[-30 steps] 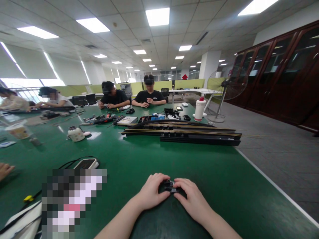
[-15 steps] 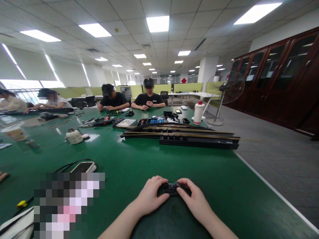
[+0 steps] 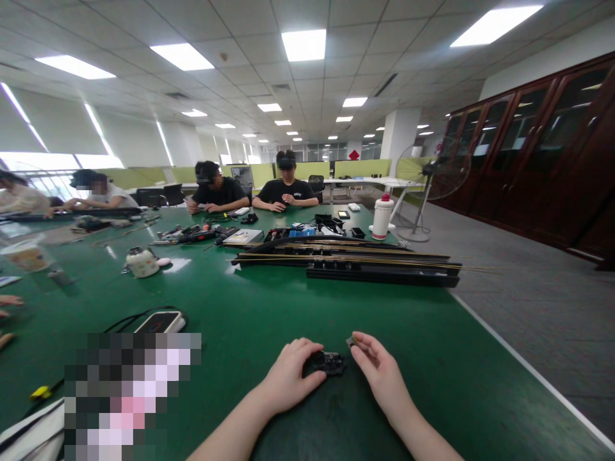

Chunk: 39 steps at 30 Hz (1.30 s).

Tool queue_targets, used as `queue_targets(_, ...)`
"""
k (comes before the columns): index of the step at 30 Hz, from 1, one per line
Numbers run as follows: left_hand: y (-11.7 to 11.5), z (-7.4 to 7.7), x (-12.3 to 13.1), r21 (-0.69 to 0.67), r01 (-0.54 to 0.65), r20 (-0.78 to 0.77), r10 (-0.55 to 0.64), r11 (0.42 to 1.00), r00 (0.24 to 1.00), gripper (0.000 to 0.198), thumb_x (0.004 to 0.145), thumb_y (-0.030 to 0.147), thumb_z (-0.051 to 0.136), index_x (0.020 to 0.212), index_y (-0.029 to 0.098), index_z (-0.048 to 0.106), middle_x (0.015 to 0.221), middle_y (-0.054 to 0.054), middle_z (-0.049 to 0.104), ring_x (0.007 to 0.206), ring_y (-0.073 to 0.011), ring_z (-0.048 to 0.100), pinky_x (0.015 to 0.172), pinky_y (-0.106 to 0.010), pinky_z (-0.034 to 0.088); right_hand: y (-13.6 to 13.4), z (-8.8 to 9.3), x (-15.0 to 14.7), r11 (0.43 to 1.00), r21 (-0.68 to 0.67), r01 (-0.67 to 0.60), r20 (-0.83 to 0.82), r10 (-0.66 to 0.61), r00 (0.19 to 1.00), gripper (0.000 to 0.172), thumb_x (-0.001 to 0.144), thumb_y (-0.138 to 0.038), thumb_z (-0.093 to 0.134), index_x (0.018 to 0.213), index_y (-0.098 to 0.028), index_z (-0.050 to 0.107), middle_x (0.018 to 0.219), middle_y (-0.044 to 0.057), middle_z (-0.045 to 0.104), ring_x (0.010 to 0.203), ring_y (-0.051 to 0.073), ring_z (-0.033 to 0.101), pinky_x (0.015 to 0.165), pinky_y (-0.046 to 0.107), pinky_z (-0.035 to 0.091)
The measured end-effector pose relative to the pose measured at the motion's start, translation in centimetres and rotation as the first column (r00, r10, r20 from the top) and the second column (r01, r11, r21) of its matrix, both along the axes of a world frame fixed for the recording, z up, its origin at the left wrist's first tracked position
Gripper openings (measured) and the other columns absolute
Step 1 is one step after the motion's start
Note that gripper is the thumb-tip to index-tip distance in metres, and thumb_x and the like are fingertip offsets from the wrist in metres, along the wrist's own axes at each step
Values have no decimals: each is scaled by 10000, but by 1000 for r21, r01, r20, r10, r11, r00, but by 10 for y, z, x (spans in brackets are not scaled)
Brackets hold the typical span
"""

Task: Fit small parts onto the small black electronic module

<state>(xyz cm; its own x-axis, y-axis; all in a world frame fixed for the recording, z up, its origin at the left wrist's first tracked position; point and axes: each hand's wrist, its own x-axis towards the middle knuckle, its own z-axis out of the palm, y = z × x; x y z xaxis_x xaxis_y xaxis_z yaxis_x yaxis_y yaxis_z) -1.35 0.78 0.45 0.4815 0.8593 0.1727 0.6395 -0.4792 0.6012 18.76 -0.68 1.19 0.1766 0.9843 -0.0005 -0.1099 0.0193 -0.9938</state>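
While a small black plastic-looking part point(image 3: 332, 363) is grasped by the left hand point(image 3: 291, 371) at the smooth green tabletop point(image 3: 269, 310), a tiny greyish piece point(image 3: 351, 342) is pinched by the right hand point(image 3: 383, 372), now drawn clear of it and apparently detached.

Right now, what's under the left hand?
A small black part shows between thumb and fingers of the left hand, with green tabletop around it. Whatever lies beneath the palm is covered, so I can't see that.

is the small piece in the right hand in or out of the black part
Out: green tabletop shows between the small piece and the black part, which the left hand holds.
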Motion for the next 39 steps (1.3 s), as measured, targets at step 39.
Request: queue_targets(39,1,1,-1,8,13,1,-13,1000,1000,373,770,274,615,1134,215,562,1072,-60,595,998,-229,520,899,-354,407,2,-8,5,982,-94,167,-299,-187,936,392,600,-440,726,898,-199,645,850,43,706,789,197,630,700,306,498)
